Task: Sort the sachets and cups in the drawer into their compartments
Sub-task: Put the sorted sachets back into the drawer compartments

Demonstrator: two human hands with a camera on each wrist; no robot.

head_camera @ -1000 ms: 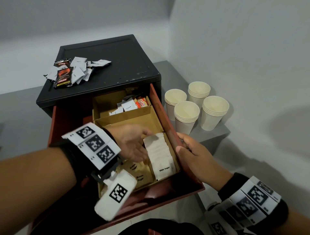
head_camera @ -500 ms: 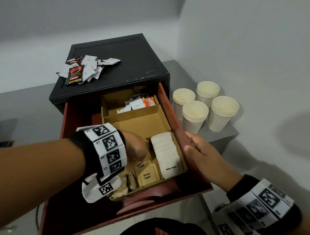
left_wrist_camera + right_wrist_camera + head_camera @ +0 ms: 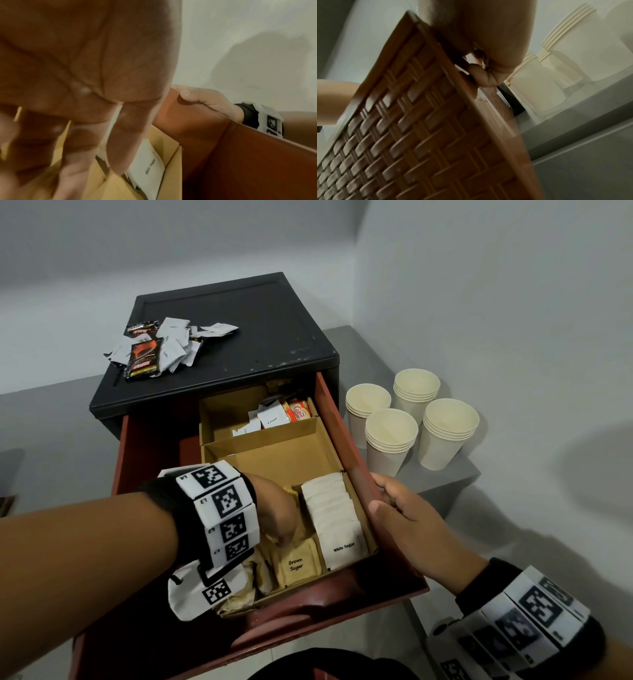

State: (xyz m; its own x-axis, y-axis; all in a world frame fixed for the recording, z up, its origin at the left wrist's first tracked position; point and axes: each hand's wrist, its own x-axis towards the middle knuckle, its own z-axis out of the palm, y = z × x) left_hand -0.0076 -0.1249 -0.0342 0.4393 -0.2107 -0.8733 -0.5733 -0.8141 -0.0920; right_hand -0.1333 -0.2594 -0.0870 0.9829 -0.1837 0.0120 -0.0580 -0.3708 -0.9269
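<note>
Left hand [image 3: 274, 508] seemingly open over brown sugar sachets [image 3: 299, 563]; right hand [image 3: 404, 515] grips drawer [image 3: 346, 440].

Grey ledge [image 3: 442, 484] carries black drawer cabinet [image 3: 239, 337] w/ 4 paper cup stacks [image 3: 411, 419] just beside it.

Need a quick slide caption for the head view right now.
Left hand reaches into brown sugar sachets; right hand grips the drawer side.

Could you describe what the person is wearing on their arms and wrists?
Both forearms are bare. The left wrist and right wrist each carry a black strap under a band of white blocks printed with black square tags. A white tagged housing hangs under the left one.
</note>
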